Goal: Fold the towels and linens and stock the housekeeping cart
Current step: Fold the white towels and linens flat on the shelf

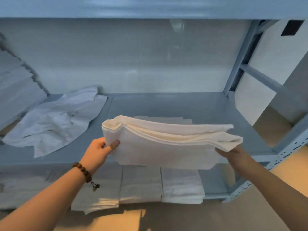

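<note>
Holds folded white towel (166,144) level over front edge of grey shelf (166,104). Grips towel's left edge with left hand (98,150), thumb on top, fingers curled beneath. Grasps right end with right hand (233,155), fingers mostly hidden under cloth. Wears bead bracelet (82,171) on left wrist. Behind towel, flat folded cloth (166,118) on shelf; at left, crumpled sheet (55,120). Below, folded stacks (181,185) on lower shelf.
</note>
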`<state>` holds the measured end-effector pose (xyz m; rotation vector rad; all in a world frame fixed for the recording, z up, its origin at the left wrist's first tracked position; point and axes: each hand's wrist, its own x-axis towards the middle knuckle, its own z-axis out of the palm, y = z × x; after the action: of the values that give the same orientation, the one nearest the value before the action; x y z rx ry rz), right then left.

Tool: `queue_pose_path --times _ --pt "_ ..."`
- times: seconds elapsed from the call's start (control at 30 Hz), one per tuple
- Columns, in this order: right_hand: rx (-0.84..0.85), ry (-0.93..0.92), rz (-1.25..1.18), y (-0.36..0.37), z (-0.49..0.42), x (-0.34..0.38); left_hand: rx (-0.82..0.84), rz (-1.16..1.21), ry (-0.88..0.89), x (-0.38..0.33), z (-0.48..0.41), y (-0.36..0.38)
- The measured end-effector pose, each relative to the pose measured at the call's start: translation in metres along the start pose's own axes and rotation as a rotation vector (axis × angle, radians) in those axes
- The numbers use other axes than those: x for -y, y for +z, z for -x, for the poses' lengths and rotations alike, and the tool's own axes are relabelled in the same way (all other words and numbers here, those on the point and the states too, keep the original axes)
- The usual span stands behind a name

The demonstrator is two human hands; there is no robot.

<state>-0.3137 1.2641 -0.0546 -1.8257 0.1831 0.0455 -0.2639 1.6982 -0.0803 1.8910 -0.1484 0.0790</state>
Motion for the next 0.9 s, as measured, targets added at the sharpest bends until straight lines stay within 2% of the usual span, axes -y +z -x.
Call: queue_pose_path --times 0.1,0.23,0.37,0.47,0.57,0.73,0.9 --pt "-0.108 -0.002 -0.117 0.010 -0.031 0.006 -0.132 0.050 -0.022 -0.003 -0.031 0.009" --pt "-0.145 0.006 -0.250 0.018 -0.097 0.008 -0.235 0.040 -0.150 0.003 -0.092 0.026" --pt "-0.159 0.015 -0.147 0.023 -0.172 -0.017 -0.238 -0.027 -0.193 0.023 -0.157 0.047" --pt "-0.201 0.094 -0.050 0.035 -0.224 -0.048 -0.283 -0.077 -0.269 0.055 -0.197 0.068" --pt "-0.248 0.124 0.066 0.049 -0.262 -0.079 -0.237 -0.135 -0.345 0.094 -0.224 0.085" --pt "-0.258 0.118 0.301 0.062 -0.280 -0.121 -0.123 -0.331 -0.436 0.142 -0.240 0.099" --pt "-0.335 0.143 0.320 0.062 -0.287 -0.133 -0.113 -0.379 -0.412 0.143 -0.254 0.101"
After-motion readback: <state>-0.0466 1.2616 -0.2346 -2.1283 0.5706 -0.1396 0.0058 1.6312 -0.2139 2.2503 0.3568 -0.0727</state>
